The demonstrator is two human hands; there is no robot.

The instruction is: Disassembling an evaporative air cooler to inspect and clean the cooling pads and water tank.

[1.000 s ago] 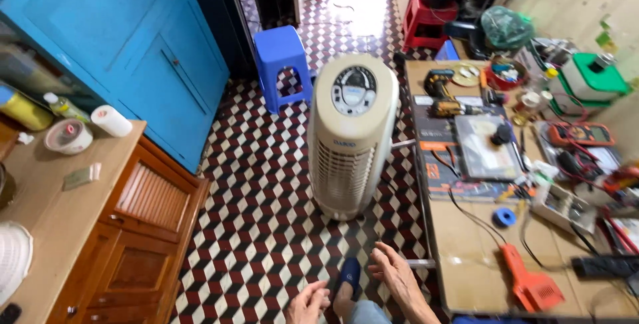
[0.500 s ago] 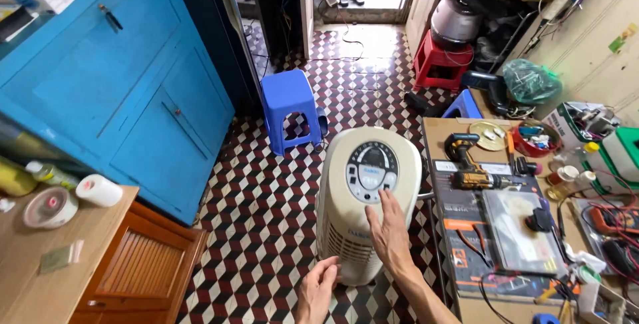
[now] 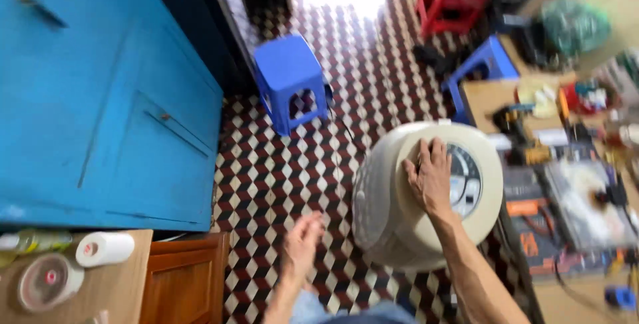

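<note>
On the checkered floor point(image 3: 279, 184), beside the bench point(image 3: 496, 97), stands a cream fan point(image 3: 399, 197); the right hand point(image 3: 429, 177) lies flat on its top, fingers slightly spread beside the dial panel point(image 3: 466, 177). Left of the fan, the left hand point(image 3: 301, 247) hangs in the air, fingers together, holding nothing. A blue stool point(image 3: 289, 74) stands beyond.

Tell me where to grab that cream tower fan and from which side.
Grip the cream tower fan at its rounded top rim, coming from above. It stands upright on the tiled floor, top facing up, and the right hand already lies flat there beside the dark control panel. The free left hand could probably steady the grilled side facing it.
</note>
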